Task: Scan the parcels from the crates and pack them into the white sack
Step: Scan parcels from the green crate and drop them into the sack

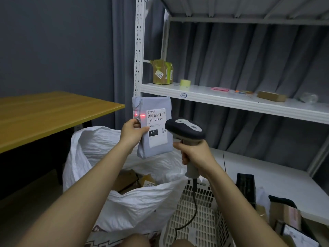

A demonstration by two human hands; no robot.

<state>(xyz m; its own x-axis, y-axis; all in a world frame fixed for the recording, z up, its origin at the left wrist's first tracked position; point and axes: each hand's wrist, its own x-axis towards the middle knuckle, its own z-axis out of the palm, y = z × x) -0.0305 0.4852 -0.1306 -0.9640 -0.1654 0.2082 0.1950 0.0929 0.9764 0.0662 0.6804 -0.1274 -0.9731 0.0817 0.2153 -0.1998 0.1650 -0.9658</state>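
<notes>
Mid-task, by my read: some parcels are already packed, one is under the scanner, more wait.

White sack (138,202), mouth open at 6 o'clock below my hands; brown cardboard parcels (142,180) lie inside it.

White perforated crate (192,220) at 5 o'clock, contents not visible. More boxes (284,216) at 4 o'clock; can't tell what holds them.

Grey parcel (154,127) held upright above the sack, left hand (132,133) grip pinching its left edge. Red scan line sits left of the barcode, so I judge the read isn't done.

Scanner (185,130), right hand (195,154) grip wrapped round its handle.
</notes>
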